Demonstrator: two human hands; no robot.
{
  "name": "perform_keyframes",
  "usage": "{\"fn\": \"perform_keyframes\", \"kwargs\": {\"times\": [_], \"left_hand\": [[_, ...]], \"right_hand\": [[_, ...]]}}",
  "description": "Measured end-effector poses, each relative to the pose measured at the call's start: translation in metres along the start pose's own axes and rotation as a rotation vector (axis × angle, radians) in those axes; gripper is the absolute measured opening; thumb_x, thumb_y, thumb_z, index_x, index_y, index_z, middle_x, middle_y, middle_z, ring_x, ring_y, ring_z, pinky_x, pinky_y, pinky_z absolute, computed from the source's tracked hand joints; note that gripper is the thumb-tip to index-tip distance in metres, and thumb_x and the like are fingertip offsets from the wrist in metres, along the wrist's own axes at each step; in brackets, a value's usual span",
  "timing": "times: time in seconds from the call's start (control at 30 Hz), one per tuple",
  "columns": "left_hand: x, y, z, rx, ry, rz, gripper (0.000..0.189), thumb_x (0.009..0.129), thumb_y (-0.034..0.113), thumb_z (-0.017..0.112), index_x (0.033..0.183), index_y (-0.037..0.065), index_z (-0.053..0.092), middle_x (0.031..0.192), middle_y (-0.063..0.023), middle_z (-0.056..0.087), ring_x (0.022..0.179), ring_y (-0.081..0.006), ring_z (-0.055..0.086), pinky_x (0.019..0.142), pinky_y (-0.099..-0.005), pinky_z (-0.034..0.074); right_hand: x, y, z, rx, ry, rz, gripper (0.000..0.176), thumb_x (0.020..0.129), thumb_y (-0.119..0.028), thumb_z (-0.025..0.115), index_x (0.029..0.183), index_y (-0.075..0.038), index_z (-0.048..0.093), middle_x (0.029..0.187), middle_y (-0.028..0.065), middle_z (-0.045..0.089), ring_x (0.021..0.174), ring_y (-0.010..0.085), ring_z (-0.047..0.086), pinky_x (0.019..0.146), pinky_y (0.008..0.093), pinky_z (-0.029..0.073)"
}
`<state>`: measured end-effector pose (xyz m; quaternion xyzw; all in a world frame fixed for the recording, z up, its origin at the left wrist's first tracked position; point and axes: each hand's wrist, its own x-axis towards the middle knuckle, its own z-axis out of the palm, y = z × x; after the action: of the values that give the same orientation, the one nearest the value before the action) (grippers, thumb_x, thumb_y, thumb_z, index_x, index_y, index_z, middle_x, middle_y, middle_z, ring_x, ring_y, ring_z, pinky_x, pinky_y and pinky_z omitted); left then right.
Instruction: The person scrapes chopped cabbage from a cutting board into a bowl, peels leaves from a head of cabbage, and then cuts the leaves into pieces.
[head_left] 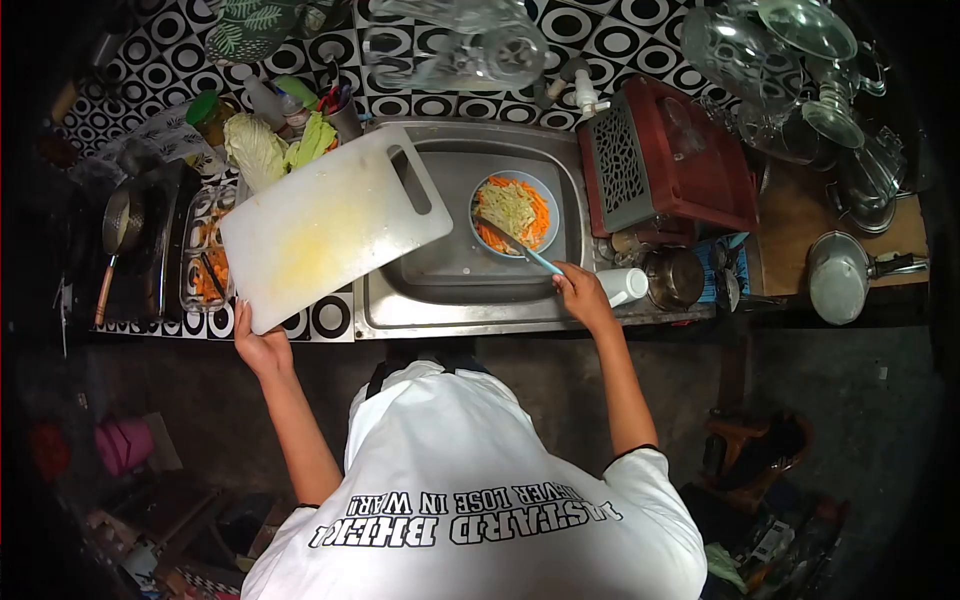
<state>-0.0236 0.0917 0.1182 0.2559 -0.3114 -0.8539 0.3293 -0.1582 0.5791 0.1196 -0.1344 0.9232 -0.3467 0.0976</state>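
Note:
My left hand (263, 345) grips a white cutting board (325, 235) by its lower left corner. The board is tilted over the sink's left side and the counter, its surface stained pale yellow, with no food pieces on it. In my right hand (583, 294) is a knife (543, 263) with a light blue handle, its blade reaching over a light blue bowl (556, 205). Shredded orange carrot (492, 238) and pale green shredded cabbage (508, 205) fill this bowl, which sits inside the metal sink (440, 262).
Left of the board are a cabbage (255, 150) and a clear container (190, 285) with orange pieces. A frying pan (117, 222) lies farther left. Right of the sink stand a red dish rack (690, 160), a white mug (622, 285) and a metal pot (672, 278).

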Motion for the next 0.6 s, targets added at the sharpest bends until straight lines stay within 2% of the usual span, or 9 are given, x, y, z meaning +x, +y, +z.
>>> {"fn": "perform_keyframes", "kwargs": {"times": [0.1, 0.23, 0.37, 0.6], "left_hand": [[-0.015, -0.006, 0.001, -0.019, 0.040, 0.014, 0.037, 0.094, 0.007, 0.048, 0.129, -0.005, 0.047, 0.124, -0.0150, 0.057, 0.114, -0.0234, 0.058, 0.096, -0.0364, 0.048], [-0.040, -0.013, 0.008, -0.034, 0.106, 0.060, 0.036, 0.095, 0.007, 0.048, 0.129, -0.005, 0.048, 0.124, -0.0151, 0.057, 0.114, -0.0237, 0.058, 0.095, -0.0363, 0.049], [-0.065, -0.022, 0.006, -0.036, 0.085, 0.085, 0.038, 0.094, 0.009, 0.049, 0.130, -0.005, 0.047, 0.125, -0.0152, 0.057, 0.114, -0.0239, 0.058, 0.095, -0.0361, 0.049], [-0.106, -0.035, 0.012, -0.021, 0.167, 0.130, 0.039, 0.094, 0.009, 0.049, 0.130, -0.005, 0.047, 0.125, -0.0155, 0.057, 0.113, -0.0251, 0.058, 0.095, -0.0363, 0.048]], "right_hand": [[0.011, 0.013, -0.017, -0.069, -0.025, -0.031, 0.024, 0.090, -0.008, 0.054, 0.112, -0.001, 0.062, 0.099, 0.0184, 0.066, 0.088, 0.0368, 0.063, 0.077, 0.0415, 0.050], [0.025, 0.026, -0.033, -0.136, -0.004, -0.182, 0.023, 0.091, -0.012, 0.055, 0.111, -0.005, 0.062, 0.101, 0.0183, 0.065, 0.092, 0.0389, 0.062, 0.078, 0.0440, 0.049], [0.033, 0.021, -0.052, -0.127, -0.041, -0.208, 0.021, 0.090, -0.012, 0.056, 0.109, -0.004, 0.063, 0.097, 0.0187, 0.065, 0.090, 0.0402, 0.060, 0.078, 0.0460, 0.048], [0.021, 0.018, -0.066, -0.110, -0.089, -0.355, 0.020, 0.089, -0.012, 0.057, 0.106, -0.003, 0.063, 0.085, 0.0158, 0.062, 0.081, 0.0377, 0.060, 0.072, 0.0444, 0.048]]}}
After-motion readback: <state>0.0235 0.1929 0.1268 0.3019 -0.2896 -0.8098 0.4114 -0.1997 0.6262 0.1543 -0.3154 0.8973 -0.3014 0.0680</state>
